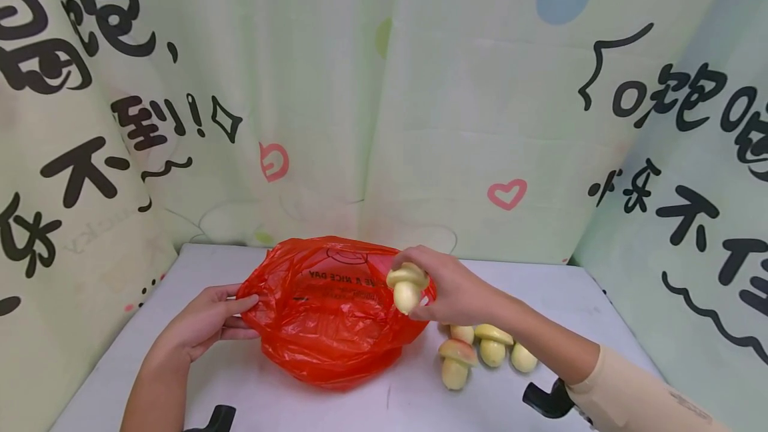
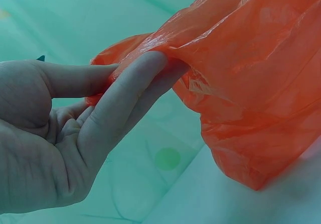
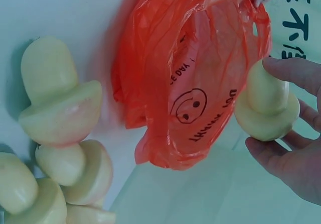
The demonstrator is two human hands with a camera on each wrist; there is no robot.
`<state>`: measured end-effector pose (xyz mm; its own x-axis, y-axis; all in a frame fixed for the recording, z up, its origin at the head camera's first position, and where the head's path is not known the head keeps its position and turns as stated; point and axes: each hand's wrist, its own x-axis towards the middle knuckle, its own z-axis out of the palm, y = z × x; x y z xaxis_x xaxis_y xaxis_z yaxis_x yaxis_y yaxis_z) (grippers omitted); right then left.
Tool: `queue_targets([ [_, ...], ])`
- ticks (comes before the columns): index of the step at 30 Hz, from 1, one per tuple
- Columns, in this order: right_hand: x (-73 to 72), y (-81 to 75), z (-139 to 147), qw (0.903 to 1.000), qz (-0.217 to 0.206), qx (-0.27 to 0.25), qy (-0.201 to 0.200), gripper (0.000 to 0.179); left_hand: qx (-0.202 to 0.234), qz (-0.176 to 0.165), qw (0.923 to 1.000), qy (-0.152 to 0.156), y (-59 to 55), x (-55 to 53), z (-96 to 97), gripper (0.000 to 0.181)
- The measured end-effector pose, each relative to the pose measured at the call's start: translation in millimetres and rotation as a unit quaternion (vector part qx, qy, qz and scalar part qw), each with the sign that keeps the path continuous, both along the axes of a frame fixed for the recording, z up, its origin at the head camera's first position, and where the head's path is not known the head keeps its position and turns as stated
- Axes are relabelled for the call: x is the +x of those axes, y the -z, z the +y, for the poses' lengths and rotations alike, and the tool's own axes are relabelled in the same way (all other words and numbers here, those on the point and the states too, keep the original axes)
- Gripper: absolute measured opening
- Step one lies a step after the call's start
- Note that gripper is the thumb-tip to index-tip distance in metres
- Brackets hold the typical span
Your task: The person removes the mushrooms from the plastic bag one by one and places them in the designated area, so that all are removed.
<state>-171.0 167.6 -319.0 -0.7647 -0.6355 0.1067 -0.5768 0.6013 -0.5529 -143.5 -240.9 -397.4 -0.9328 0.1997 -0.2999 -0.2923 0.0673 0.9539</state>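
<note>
My left hand pinches the left rim of a red plastic bag, thumb on one side of the film and fingers on the other. The bag's mouth gapes toward me, with printed lettering on its inner wall. In my right hand is a pale yellow toy mushroom, cap up, held between thumb and fingers at the right edge of the bag's mouth. The right wrist view shows this mushroom beside the smiley print, outside the bag's folds. The left wrist view has the left fingers against the crumpled film.
Several more toy mushrooms lie on the white table right of the bag, one with a pinkish cap in front and a yellow one beside it. My right forearm partly covers them. A printed curtain hangs behind and along both sides.
</note>
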Motion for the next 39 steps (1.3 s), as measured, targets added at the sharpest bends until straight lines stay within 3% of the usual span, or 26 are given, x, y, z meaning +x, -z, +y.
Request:
queue_targets([
  [6, 3.5, 1.6, 10.8, 1.0, 0.008, -0.002, 0.0, 0.061, -0.001, 0.0, 1.0, 0.0, 0.8, -0.2, 0.3, 0.068],
  [17, 8.5, 8.6, 32.9, 0.9991, -0.023, 0.003, 0.035, 0.062, -0.006, 0.002, 1.0, 0.0, 0.3, -1.3, 1.2, 0.066],
  [30, 16.3, 14.1, 50.5, 0.999, 0.006, -0.003, 0.043, 0.06, -0.005, 0.001, 1.0, 0.0, -0.3, -0.4, 0.1, 0.066],
  [39, 21.6, 21.4, 63.3, 0.999, 0.003, -0.001, 0.044, 0.059, -0.007, 0.0, 1.0, 0.0, -0.1, -0.7, 0.0, 0.067],
])
